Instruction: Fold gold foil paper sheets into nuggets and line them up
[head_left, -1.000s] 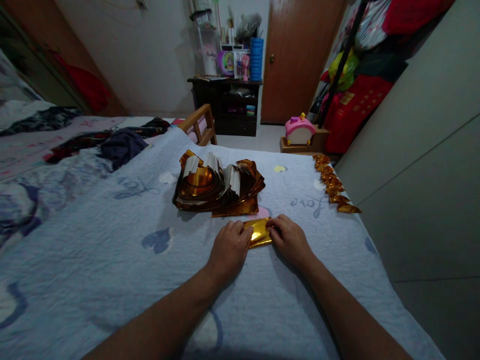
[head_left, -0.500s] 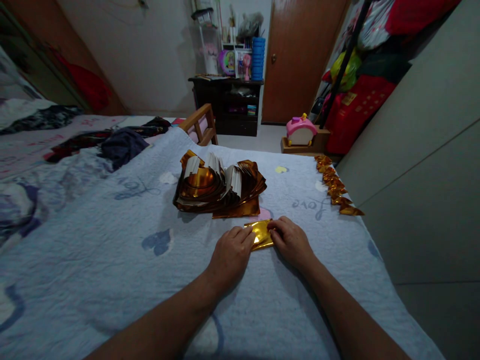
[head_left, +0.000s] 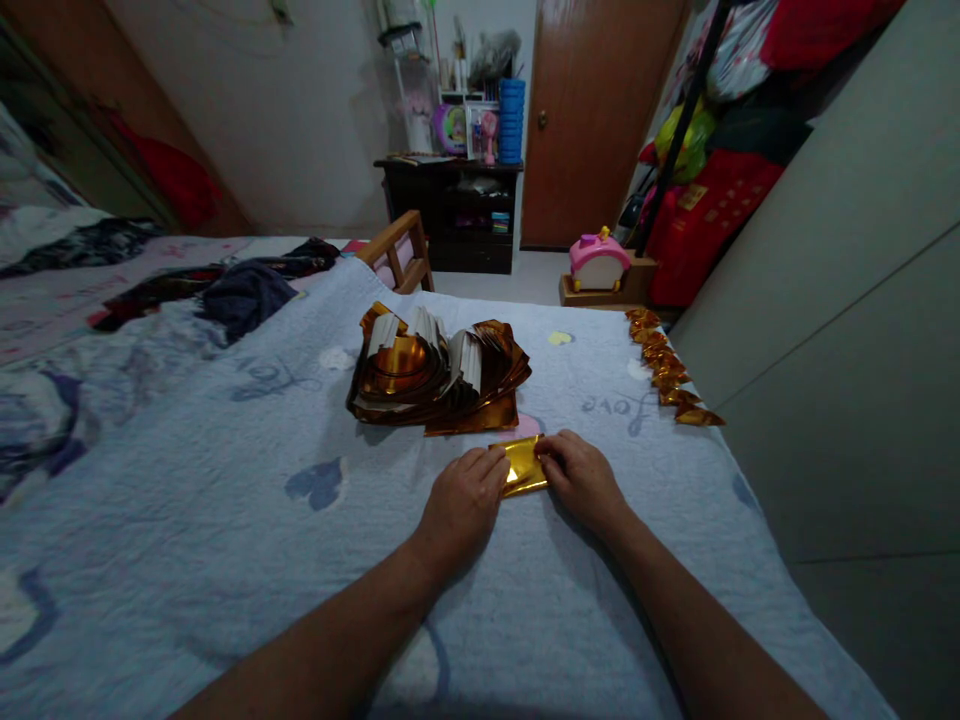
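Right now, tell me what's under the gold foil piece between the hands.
Blue bedspread shows beside the gold foil piece; whatever lies directly beneath is covered and cannot be seen.

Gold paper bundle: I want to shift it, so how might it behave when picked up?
The bundle would likely flop, since its sheets curl and fan apart. Shiny faces suggest sheets might slide. It seems unlikely to roll, lying broad on the bedspread.

The bedspread is matt, faintly quilted cloth; the gold paper lying on it looks smooth and mirror-glossy, like foil. The stack near the bedspread's far edge shows glossy copper-gold faces and dull white paper. Along the right edge, the folded pieces look shiny and creased. Beyond the far edge, the rail is wood, the toy smooth plastic
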